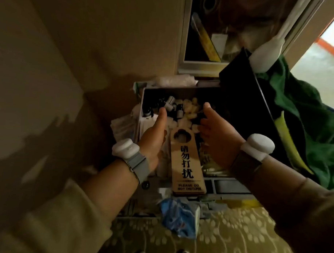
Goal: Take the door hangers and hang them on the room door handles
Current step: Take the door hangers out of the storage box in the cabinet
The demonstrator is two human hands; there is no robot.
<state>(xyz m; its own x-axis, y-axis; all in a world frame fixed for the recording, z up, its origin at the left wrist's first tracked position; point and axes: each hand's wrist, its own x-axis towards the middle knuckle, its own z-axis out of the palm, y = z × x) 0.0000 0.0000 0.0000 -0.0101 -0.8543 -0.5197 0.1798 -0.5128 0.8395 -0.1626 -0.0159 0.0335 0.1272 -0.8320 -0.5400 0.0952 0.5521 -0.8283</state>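
Observation:
A wooden door hanger [187, 163] with black characters and "PLEASE DO NOT DISTURB" lies lengthwise on top of the housekeeping cart [234, 185], its round cutout pointing away from me. Part of a second hanger [205, 153] shows beneath my right hand. My left hand [154, 134] is just left of the top hanger, thumb straight up, its fingers hidden under the palm. My right hand [217, 132] hovers just right of it with relaxed, spread fingers. Neither thumb presses on the hanger. No door handle is in view.
The cart's tray [142, 99] holds small bottles and pale packets. A black bin with a green cloth [305, 112] sits at the right, a blue plastic bag [180, 217] hangs at the front. A beige wall is on the left, patterned carpet below.

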